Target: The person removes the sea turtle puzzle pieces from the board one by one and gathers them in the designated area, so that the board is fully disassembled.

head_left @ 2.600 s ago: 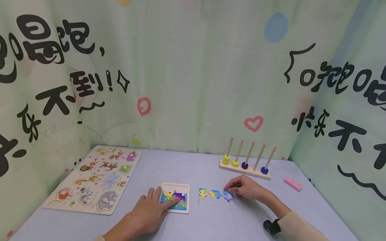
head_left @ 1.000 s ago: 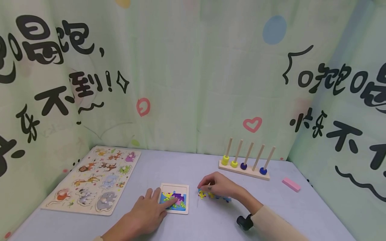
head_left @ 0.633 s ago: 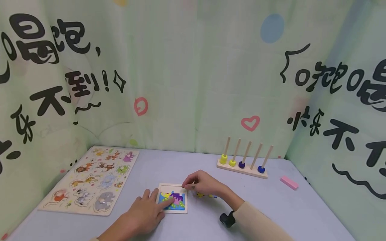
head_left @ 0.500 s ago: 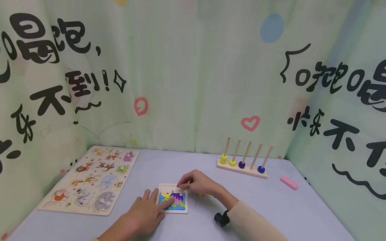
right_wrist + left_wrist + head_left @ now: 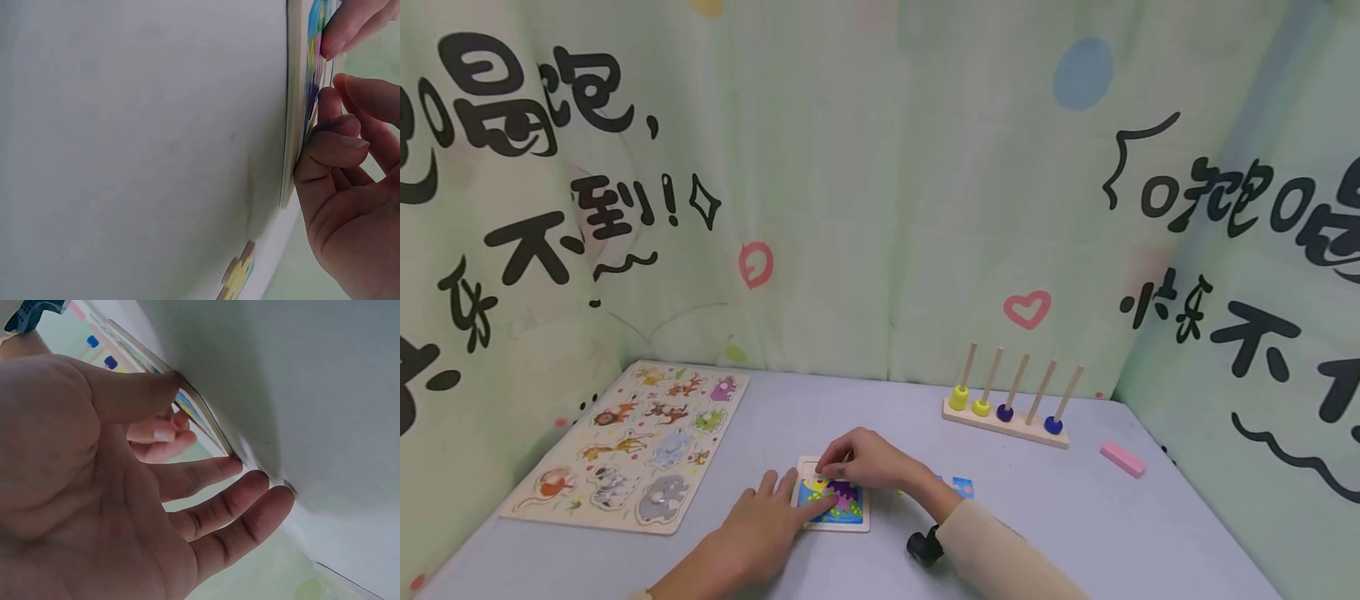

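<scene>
A small jigsaw puzzle in a wooden tray [image 5: 866,521] lies mid-table, purple, yellow and blue pieces filling its lower part. My left hand [image 5: 763,525] rests at its left side, one finger extended over the pieces; in the left wrist view the thumb [image 5: 150,394] is at the tray's edge and the other fingers are loosely spread. My right hand [image 5: 868,460] is over the tray's upper part, fingers curled and fingertips down at its upper left. I cannot tell whether they pinch a piece. Loose puzzle pieces [image 5: 962,487] lie right of the tray, partly behind the right forearm.
A large wooden animal puzzle board [image 5: 647,442] lies at the left. Toward the back right stands a wooden peg stand [image 5: 1006,423] with yellow and dark blue beads. A pink block [image 5: 1123,458] is near the right edge. Printed curtains surround the table.
My right hand has moved left from the loose pieces to the upper part of the puzzle tray. The left hand has stayed at the tray.
</scene>
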Available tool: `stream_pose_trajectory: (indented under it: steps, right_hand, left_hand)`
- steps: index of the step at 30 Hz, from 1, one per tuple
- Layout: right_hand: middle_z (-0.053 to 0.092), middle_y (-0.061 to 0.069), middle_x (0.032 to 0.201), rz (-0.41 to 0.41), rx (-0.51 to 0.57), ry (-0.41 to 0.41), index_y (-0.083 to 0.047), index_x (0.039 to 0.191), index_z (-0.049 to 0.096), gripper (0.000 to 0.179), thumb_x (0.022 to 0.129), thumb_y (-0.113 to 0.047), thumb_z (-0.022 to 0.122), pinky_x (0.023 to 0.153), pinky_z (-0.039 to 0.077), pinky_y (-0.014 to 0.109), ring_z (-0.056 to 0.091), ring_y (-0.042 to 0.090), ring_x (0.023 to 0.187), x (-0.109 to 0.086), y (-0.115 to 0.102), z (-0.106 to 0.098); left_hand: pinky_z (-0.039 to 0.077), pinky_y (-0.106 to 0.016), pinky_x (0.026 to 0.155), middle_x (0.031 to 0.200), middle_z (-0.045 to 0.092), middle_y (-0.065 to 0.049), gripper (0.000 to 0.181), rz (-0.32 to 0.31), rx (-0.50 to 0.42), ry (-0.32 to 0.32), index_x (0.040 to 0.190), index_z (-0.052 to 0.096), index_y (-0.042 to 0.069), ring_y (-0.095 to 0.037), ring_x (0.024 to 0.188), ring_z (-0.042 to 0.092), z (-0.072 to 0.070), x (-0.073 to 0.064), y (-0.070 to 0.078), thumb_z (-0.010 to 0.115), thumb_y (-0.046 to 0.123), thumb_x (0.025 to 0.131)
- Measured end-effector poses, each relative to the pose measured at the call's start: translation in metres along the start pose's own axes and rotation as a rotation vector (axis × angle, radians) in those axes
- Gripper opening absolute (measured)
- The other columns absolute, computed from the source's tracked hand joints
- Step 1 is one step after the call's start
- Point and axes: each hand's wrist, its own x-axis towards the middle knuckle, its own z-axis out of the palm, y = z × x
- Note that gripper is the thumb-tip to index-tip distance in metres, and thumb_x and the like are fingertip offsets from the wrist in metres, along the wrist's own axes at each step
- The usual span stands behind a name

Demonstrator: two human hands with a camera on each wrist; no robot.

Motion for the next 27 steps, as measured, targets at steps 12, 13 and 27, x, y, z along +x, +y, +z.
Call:
stream_pose_trajectory:
  steps: [12, 13, 27]
  right_hand:
    - [0.081, 0.0, 0.1, -0.024, -0.029, -0.012, -0.012, 0.099, 0.084, 0.011, 0.1, -0.014, 0.073, 0.086, 0.052, 0.025, 0.061, 0.005, 0.088, 0.007, -0.01, 0.008]
    - [0.081, 0.0, 0.1, -0.025, -0.025, -0.016, -0.012, 0.099, 0.084, 0.011, 0.1, -0.013, 0.073, 0.085, 0.052, 0.025, 0.061, 0.005, 0.088, 0.007, -0.01, 0.008]
    - [0.081, -0.001, 0.095, -0.032, -0.028, -0.029, -0.012, 0.098, 0.084, 0.011, 0.1, -0.014, 0.073, 0.08, 0.05, 0.022, 0.06, 0.004, 0.084, 0.01, -0.011, 0.009]
  left_hand:
    - [0.053, -0.058, 0.097, 0.156, 0.051, -0.019, 0.068, 0.0, 0.05, 0.002, 0.151, 0.052, 0.051, -0.036, 0.128, 0.051, 0.005, 0.002, 0.0, 0.068, 0.01, 0.099]
    - [0.053, -0.058, 0.096, 0.156, 0.051, -0.019, 0.068, 0.006, 0.056, 0.009, 0.151, 0.052, 0.051, -0.036, 0.128, 0.051, 0.005, 0.002, 0.0, 0.068, 0.01, 0.099]
    - [0.051, -0.059, 0.1, 0.16, 0.049, -0.02, 0.068, 0.007, 0.038, 0.005, 0.151, 0.051, 0.053, -0.039, 0.135, 0.049, 0.007, 0.001, 0.0, 0.068, 0.013, 0.098]
